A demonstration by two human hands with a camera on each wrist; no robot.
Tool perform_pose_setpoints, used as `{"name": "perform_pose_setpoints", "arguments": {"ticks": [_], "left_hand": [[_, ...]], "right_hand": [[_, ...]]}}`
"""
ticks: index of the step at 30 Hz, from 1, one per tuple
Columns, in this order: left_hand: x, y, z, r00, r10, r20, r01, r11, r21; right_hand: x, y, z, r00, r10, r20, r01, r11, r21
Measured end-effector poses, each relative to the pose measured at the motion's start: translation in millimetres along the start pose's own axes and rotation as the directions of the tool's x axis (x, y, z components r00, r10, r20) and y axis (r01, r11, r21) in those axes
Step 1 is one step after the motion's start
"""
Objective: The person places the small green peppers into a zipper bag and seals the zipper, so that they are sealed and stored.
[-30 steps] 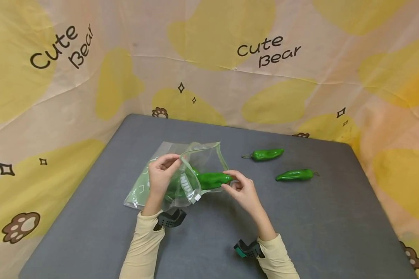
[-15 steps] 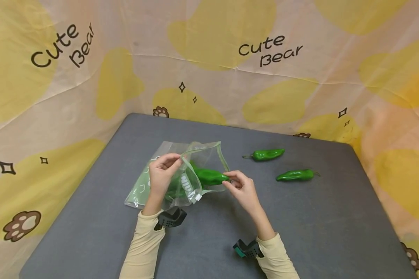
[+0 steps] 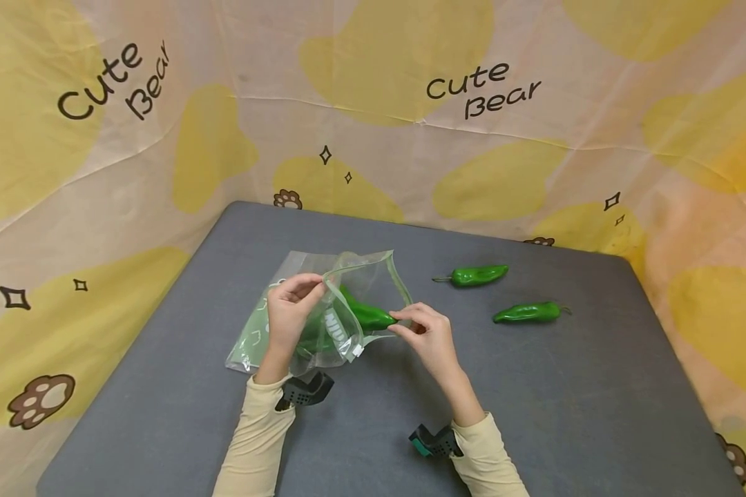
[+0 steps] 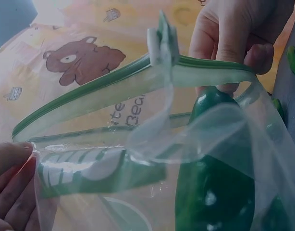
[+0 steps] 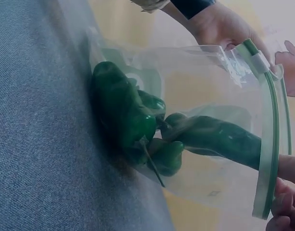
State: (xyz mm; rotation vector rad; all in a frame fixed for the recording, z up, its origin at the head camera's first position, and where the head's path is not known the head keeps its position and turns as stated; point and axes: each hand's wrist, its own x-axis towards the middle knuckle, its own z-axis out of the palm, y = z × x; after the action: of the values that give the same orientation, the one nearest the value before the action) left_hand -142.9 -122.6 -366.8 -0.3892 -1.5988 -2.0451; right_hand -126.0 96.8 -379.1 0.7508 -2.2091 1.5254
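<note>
A clear zip bag (image 3: 249, 348) with green print lies on the table, its mouth spread toward the right. At the rim, my left hand (image 3: 291, 307) pinches the bag's edge between thumb and fingers. My right hand (image 3: 430, 336) pinches the end of a green pepper (image 3: 371, 317) at the mouth; most of that pepper is inside. In the right wrist view, several other green peppers (image 5: 118, 103) sit bunched at the bag's bottom, one showing a thin stem. A white slider (image 4: 162, 47) rides on the green zip strip in the left wrist view.
Two more green peppers lie right of the bag: one farther back (image 3: 477, 275), one nearer (image 3: 528, 313). The grey table (image 3: 534, 414) meets a patterned cloth (image 3: 385, 103) at its back and sides. A black wrist mount (image 3: 307, 390) sits on each forearm.
My right hand has moved slightly left, pushing the pepper deeper into the bag. It now holds the pepper nearer its tip. The left hand keeps its hold on the rim.
</note>
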Motion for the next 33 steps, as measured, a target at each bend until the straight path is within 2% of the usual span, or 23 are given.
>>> {"name": "perform_pose_setpoints", "arguments": {"ticks": [5, 8, 14, 24, 33], "left_hand": [[0.2, -0.4, 0.2, 1.000, 0.008, 0.008, -0.008, 1.000, -0.006], [0.7, 0.0, 0.7, 1.000, 0.011, 0.011, -0.011, 1.000, -0.009], [1.7, -0.6, 1.1, 1.000, 0.022, 0.011, -0.022, 1.000, 0.000], [-1.3, -2.2, 0.3, 0.999, 0.037, -0.011, -0.037, 0.999, 0.008], [-0.6, -2.1, 1.5, 0.999, 0.040, -0.013, -0.040, 0.999, -0.020]], "right_hand": [[-1.3, 20.6, 3.8, 1.000, 0.018, -0.022, -0.018, 0.999, -0.028], [-0.6, 25.1, 4.3, 0.999, 0.019, -0.038, -0.022, 0.998, -0.059], [0.6, 27.3, 4.2, 0.999, -0.002, -0.044, -0.004, 0.992, -0.130], [3.3, 27.7, 7.1, 1.000, -0.004, -0.017, 0.003, 0.996, -0.093], [5.0, 28.0, 9.9, 1.000, -0.016, -0.003, 0.015, 0.990, -0.140]]}}
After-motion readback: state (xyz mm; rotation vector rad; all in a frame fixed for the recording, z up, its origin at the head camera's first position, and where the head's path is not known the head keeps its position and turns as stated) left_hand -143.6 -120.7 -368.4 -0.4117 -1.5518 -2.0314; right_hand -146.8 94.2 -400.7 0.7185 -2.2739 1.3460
